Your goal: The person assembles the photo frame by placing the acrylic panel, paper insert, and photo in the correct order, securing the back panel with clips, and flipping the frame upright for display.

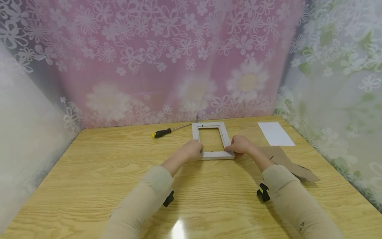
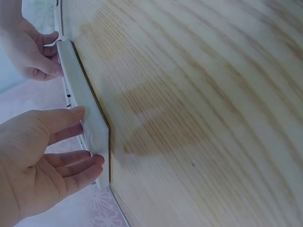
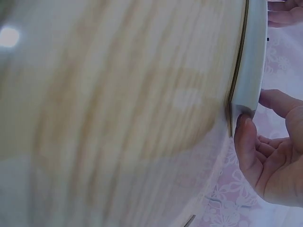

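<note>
A white picture frame (image 1: pixel 217 155) with an open middle lies on the wooden table, its near edge toward me. My left hand (image 1: pixel 192 150) grips the near left corner, thumb on one side and fingers on the other. At the near right corner my right hand (image 1: pixel 241 144) pinches the rim between thumb and fingers. In the left wrist view the left hand (image 2: pixel 40 158) holds the white edge (image 2: pixel 87 97) close to the tabletop. The right wrist view has the right hand (image 3: pixel 274 153) at the end of the same edge (image 3: pixel 251 61).
Left of the frame lies a screwdriver (image 1: pixel 162 133) with a black and yellow handle, its tip by the frame's far left corner. A white sheet (image 1: pixel 276 133) is at the far right. Brown cardboard (image 1: pixel 279 157) lies partly behind my right forearm. A floral curtain (image 1: pixel 179 66) hangs behind the table.
</note>
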Demonstrator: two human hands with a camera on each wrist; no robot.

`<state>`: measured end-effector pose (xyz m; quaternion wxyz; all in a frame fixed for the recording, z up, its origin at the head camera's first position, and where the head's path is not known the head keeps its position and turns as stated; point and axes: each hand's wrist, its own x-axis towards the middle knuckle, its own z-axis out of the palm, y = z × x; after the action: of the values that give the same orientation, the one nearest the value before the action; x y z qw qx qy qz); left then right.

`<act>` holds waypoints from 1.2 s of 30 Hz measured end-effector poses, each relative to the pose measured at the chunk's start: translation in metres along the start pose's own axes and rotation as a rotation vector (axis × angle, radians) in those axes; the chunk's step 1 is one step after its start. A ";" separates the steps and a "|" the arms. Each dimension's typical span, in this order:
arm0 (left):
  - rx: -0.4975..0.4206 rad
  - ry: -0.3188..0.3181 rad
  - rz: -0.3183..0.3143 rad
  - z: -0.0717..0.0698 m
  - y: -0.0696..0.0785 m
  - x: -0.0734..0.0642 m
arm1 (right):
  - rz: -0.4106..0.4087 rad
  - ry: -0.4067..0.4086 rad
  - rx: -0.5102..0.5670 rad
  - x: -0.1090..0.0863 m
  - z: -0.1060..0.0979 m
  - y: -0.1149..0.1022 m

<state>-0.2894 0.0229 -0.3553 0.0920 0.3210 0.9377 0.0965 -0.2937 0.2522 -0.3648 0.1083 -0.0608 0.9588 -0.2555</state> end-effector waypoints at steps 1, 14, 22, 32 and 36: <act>-0.002 0.002 0.002 0.000 -0.001 -0.001 | 0.004 -0.003 0.014 -0.001 0.001 -0.001; -0.001 0.022 0.076 -0.002 -0.016 -0.020 | -0.032 0.013 0.036 -0.011 0.012 -0.017; -0.005 -0.032 0.055 -0.003 -0.020 -0.034 | -0.039 -0.003 0.019 -0.014 0.019 -0.025; -0.016 -0.074 0.068 -0.007 -0.018 -0.056 | -0.063 -0.026 0.022 -0.018 0.029 -0.036; -0.032 -0.092 0.075 -0.008 -0.017 -0.065 | -0.072 -0.026 0.039 -0.022 0.031 -0.040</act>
<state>-0.2507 -0.0312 -0.3443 0.1366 0.3585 0.9180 0.1000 -0.2628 0.2065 -0.3673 0.1125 -0.0967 0.9494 -0.2769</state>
